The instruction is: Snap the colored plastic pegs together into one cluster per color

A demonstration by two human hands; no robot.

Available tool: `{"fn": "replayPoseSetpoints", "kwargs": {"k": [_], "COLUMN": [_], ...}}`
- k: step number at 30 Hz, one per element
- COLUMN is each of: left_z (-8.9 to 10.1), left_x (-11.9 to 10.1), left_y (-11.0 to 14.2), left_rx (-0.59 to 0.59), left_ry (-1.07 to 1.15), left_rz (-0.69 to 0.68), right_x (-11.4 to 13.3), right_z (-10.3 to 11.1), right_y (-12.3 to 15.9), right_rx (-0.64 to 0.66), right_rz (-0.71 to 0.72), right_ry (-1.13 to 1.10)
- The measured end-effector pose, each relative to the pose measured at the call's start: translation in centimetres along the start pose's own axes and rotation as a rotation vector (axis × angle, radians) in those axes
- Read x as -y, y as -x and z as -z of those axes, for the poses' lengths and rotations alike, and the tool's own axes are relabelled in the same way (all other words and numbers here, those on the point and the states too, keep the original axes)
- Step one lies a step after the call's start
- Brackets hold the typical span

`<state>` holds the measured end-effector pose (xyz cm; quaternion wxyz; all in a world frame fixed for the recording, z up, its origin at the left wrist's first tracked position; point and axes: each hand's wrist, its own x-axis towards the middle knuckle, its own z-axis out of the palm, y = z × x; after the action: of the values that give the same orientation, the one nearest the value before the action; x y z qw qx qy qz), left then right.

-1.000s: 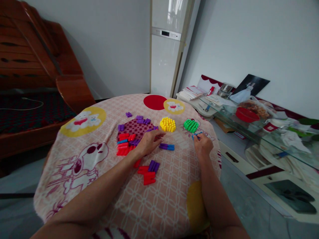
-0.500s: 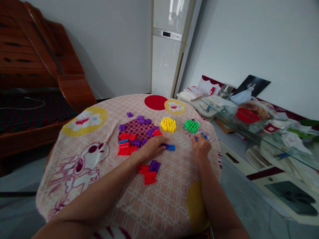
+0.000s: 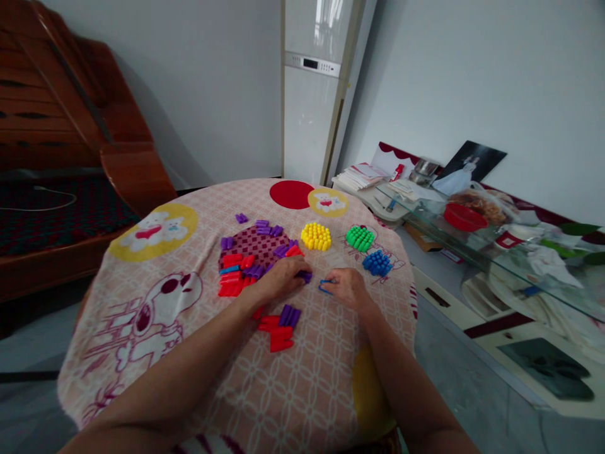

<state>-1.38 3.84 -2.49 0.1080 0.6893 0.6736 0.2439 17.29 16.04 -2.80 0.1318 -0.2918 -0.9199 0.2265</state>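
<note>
My left hand (image 3: 285, 277) rests low over the tablecloth, its fingers curled down around a purple plastic piece (image 3: 305, 276) that pokes out at the fingertips. Just to its right, my right hand (image 3: 348, 289) pinches a slim blue plastic piece (image 3: 325, 287). Red pieces (image 3: 230, 285) lie mixed with purple ones left of my left hand, along with a blue piece (image 3: 230, 270). Nearer to me is a small group of red pieces (image 3: 280, 338) and purple pieces (image 3: 289, 315). Tight clusters of yellow pieces (image 3: 316, 236), green pieces (image 3: 360, 238) and blue pieces (image 3: 377, 263) stand beyond my hands.
A patterned cloth (image 3: 321, 378) covers the round table. To the right, a glass-topped cabinet (image 3: 472, 246) carries papers, a red bowl (image 3: 466, 217) and bags. A wooden bench (image 3: 137, 170) stands at the left, and a tall white appliance (image 3: 309, 113) at the back.
My right hand has moved left and nearer from the blue cluster, which now shows uncovered, and pinches a blue piece beside my left hand. The blue piece sticking out by my left fingers is gone from there.
</note>
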Motion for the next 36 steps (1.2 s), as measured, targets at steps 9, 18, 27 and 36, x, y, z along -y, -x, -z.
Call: {"fn": "replayPoseSetpoints", "kwargs": {"k": [9, 18, 27, 36], "left_z": [0.9, 1.3, 2.8, 10.4], "left_x": [0.7, 0.7, 1.3, 5.1], "left_y": [0.6, 0.6, 0.9, 4.2], "left_rx": [-0.049, -0.102, -0.185, -0.212], "left_ry": [-0.008, 0.008, -0.003, -0.137], "left_rz": [0.017, 0.075, 0.139, 0.492], "right_x": [-5.0, -9.1, -8.8, -7.5], "right_z": [2.0, 3.6, 2.9, 2.8], "right_y": [-0.1, 1.8, 1.9, 2.2], "right_rx": [-0.392, -0.694, -0.590, -0.792], "right_rz": [-0.087, -0.199, -0.218, -0.158], "right_ry": [-0.170, -0.257, -0.132, -0.088]}}
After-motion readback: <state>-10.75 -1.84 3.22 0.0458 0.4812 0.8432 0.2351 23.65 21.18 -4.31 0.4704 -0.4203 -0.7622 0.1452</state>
